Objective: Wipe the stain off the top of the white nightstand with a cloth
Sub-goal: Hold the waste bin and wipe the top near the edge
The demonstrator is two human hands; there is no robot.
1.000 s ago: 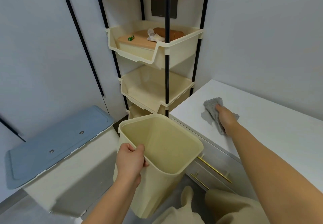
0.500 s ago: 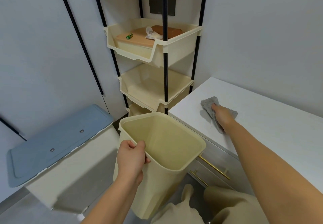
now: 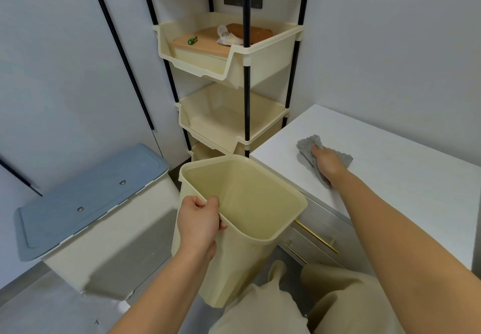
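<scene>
The white nightstand stands at the right, with its top in full view. A grey cloth lies near the top's left end. My right hand presses flat on the cloth and covers most of it. I cannot make out a distinct stain on the top. My left hand grips the near rim of a cream plastic bin, which it holds against the nightstand's left front corner.
A cream tiered shelf rack with black poles stands behind the bin; its top tray holds a box, a battery and crumpled paper. A lidded bin with a blue-grey lid sits at the left. Brass drawer handles run below the nightstand top.
My right hand has slid the cloth a little to the left along the nightstand top. My left hand keeps the same grip on the bin rim.
</scene>
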